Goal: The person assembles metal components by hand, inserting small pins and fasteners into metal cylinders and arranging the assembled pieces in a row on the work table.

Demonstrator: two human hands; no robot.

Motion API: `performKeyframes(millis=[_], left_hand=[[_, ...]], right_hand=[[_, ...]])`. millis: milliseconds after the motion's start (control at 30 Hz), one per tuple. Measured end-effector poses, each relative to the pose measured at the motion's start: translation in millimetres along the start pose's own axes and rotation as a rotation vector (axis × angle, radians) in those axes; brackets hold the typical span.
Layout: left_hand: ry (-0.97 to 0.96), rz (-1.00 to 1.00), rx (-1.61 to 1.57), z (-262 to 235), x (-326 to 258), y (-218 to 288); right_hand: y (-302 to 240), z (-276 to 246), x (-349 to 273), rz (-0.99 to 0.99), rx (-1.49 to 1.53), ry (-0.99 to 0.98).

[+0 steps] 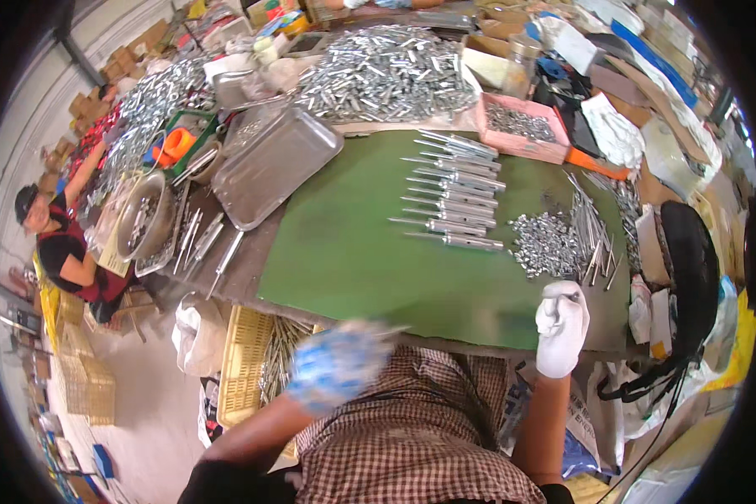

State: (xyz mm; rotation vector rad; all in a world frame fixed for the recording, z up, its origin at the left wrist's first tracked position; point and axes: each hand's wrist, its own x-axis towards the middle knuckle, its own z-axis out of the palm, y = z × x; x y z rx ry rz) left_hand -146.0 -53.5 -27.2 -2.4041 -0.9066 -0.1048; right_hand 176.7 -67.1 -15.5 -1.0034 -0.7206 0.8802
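Note:
My left hand [342, 363], in a blue-and-white glove, is smeared by motion over the table's near edge. A thin pale streak, perhaps a rod, juts out by its fingertips. My right hand [563, 328], in a white glove, is closed with curled fingers near the mat's front right; anything inside is hidden. Just beyond it lies a heap of small metal fittings [546, 244], beside a bundle of thin metal rods [595, 231]. Several metal tubes with thin pointed shafts [454, 197] lie in a stacked row on the green mat [344, 252], points to the left.
An empty metal tray [273, 168] rests left of the mat. Behind is a large pile of metal tubes [386, 71], with a pink box [521, 126] of small parts to its right. A yellow basket [244, 361] holds rods below the edge. Another person [71, 244] sits at left.

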Motion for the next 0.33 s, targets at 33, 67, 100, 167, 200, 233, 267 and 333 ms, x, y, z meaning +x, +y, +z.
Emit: performKeyframes(millis=[33, 67, 100, 167, 200, 233, 267, 333], left_hand=[[-0.263, -0.400, -0.859, -11.5, -14.5, -31.4], [-0.330, -0.588, -0.608, -27.4, -21.2, -45.5], [-0.151, -0.445, -0.374, -24.8, -40.4, -57.1], [-0.013, -0.451, -0.390, -26.6, -26.3, -64.6], [0.058, -0.407, -0.451, -20.4, -13.0, -58.9], [0.134, -0.368, -0.501, -14.6, 5.8, -50.3], [0.120, -0.331, -0.551, -15.7, 29.5, -46.0], [0.029, -0.201, -0.580, -18.9, 79.1, -33.6]], right_hand=[[-5.9, -4.2, -2.4, 0.038, -0.149, 0.024], [-5.6, -2.4, -2.3, 0.033, -0.151, 0.044], [-4.7, 3.8, -1.5, -0.002, -0.132, 0.071], [-1.4, 14.6, 0.8, -0.062, -0.108, 0.086], [-3.8, 16.8, 2.2, -0.056, -0.137, 0.052], [-2.1, 19.1, 3.8, -0.057, -0.129, 0.031], [3.7, 19.9, 7.1, -0.012, -0.167, 0.009], [10.3, 35.5, 20.0, 0.017, -0.175, -0.076]])
